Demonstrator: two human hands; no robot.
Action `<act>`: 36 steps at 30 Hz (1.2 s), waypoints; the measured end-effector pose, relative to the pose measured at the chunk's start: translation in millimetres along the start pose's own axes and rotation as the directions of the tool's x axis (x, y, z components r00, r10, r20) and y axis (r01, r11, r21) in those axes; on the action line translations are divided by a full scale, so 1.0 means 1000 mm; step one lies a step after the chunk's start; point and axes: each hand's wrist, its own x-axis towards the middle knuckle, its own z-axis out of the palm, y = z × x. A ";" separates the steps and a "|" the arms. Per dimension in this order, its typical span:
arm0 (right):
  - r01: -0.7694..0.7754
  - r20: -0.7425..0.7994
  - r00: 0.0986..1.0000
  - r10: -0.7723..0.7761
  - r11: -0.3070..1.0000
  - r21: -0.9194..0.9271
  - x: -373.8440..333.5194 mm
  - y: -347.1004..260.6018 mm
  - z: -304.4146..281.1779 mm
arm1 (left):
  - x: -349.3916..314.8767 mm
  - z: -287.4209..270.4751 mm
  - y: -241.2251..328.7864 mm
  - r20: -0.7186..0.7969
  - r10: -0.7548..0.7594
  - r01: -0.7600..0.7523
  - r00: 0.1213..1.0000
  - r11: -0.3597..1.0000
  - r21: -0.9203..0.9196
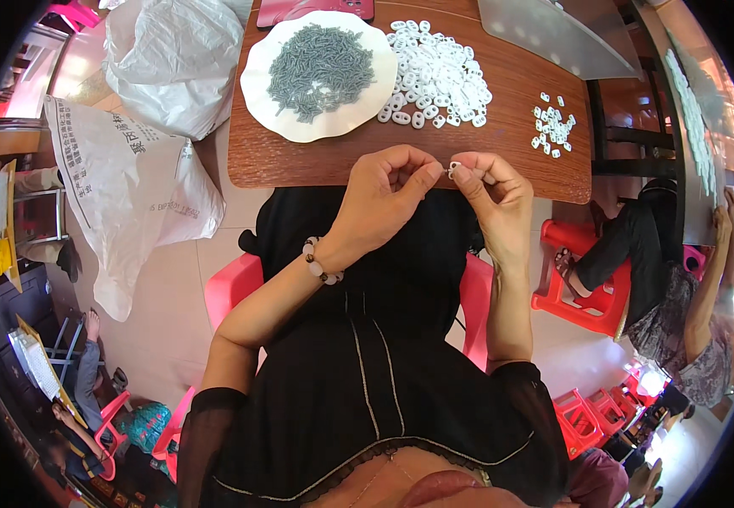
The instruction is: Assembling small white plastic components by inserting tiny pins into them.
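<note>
My left hand (388,195), with a beaded bracelet (314,261) at the wrist, is closed in a pinch over the table's front edge. A tiny dark tip shows at its fingertips, too small to name. Facing it, my right hand (498,195) pinches a small white two-hole plastic piece (453,169) between thumb and fingers. The fingertips of both hands almost meet at this piece. Beyond them lies a pile of white two-hole pieces (443,76). Left of that pile, a scalloped white plate (257,80) holds many small grey pins (320,68).
A smaller group of white pieces (553,125) lies near the right end of the brown table (299,165). A grey panel (557,34) stands at the back right. White sacks (138,186) are on the floor at left. People sit on both sides; a red stool (574,292) is at right.
</note>
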 end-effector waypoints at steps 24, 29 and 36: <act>0.061 0.041 0.997 -0.064 0.996 0.068 -0.010 0.008 -0.017 | -0.002 0.007 -0.003 0.016 -0.007 0.006 1.000 0.998 0.063; -0.001 0.030 1.000 -0.005 0.985 0.171 -0.014 0.003 -0.011 | -0.002 0.005 -0.004 0.012 -0.033 0.033 0.999 0.999 0.010; -0.031 0.004 1.000 0.031 0.999 -0.010 -0.011 0.006 -0.016 | -0.001 0.007 -0.006 0.014 -0.021 0.021 1.000 1.000 0.016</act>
